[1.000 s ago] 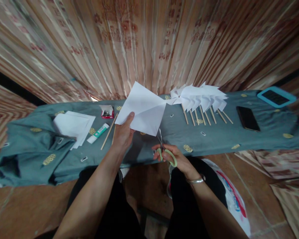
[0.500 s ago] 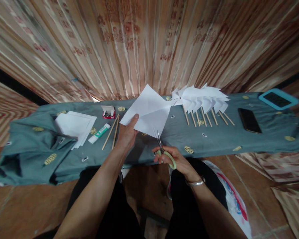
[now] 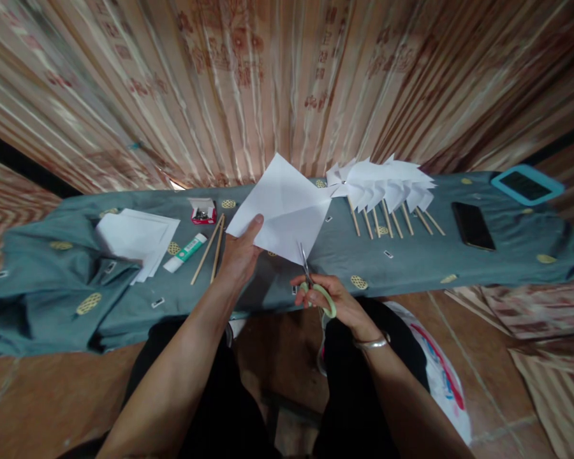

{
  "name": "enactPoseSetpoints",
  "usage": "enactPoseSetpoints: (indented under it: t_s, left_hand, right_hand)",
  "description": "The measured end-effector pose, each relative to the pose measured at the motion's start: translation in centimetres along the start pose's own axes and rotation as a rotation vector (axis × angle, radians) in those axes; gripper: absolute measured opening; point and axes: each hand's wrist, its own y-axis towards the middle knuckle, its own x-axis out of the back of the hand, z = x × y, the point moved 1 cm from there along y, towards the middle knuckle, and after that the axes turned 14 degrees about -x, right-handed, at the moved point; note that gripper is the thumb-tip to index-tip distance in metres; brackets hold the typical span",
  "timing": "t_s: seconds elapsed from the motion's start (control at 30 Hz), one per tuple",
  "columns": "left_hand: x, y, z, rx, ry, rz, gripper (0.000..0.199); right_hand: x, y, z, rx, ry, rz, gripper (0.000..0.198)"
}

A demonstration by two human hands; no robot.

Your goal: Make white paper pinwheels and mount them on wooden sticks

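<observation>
Through the head view I see the left hand point(image 3: 243, 252) closed on a white sheet point(image 3: 282, 204), thumb on top, holding it above the middle of the cloth-covered table point(image 3: 421, 268). The right hand point(image 3: 342, 299) is curled around the green-handled scissors point(image 3: 329, 303), blades at the sheet's lowest corner; paper pinwheels point(image 3: 387, 182) lie along the table's back edge, right of the sheet.

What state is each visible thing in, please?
White sheet: creased, held by the left hand.
Scissors: in the right hand, blades at the sheet's near corner.
Red box: open.
Tube: lying on its side.
Two loose sticks: lying, far ends together.
Pinwheels: on sticks, overlapping in a row.
Paper stack: unevenly spread.
Phone: lying flat, screen dark.
Blue-framed device: screen dark.
</observation>
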Motion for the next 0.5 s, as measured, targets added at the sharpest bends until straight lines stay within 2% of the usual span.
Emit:
enactPoseSetpoints:
  t_s: [0.27, 0.5]
  left_hand:
    - [-0.14, -0.12, -0.03, 0.002, 0.04, 0.002, 0.024]
    - [-0.15, -0.12, -0.07, 0.014, 0.023, -0.026, 0.023]
  right_hand:
    - [0.0, -0.03, -0.1, -0.011, 0.004, -0.011, 0.06]
    - [0.08, 0.02, -0.1, -0.01, 0.013, -0.003, 0.06]
